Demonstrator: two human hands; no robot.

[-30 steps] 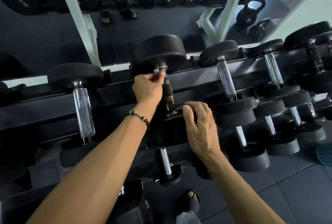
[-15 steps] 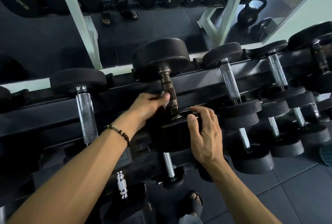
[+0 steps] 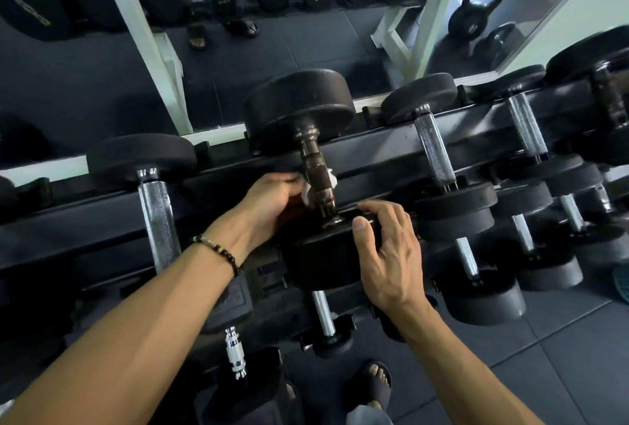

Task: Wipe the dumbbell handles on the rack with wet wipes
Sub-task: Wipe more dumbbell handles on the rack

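Note:
A large black dumbbell (image 3: 299, 108) lies on the top tier of the black rack (image 3: 381, 148), its dark knurled handle (image 3: 316, 172) pointing toward me. My left hand (image 3: 272, 200) holds a white wet wipe (image 3: 308, 194) wrapped under the lower part of that handle; bits of the wipe show on both sides of the bar. My right hand (image 3: 388, 247) rests on the rim of the dumbbell's near head (image 3: 320, 254), thumb on top and fingers curved over the edge.
Chrome-handled dumbbells sit on either side, one to the left (image 3: 158, 217) and one to the right (image 3: 434, 152), with smaller ones on lower tiers (image 3: 466, 257). A mirror (image 3: 238, 33) behind the rack reflects more weights. My sandalled foot (image 3: 374, 380) stands on the dark tiled floor.
My left hand slid with the wipe from the top of the handle down to its lower part. My right hand stayed on the near head.

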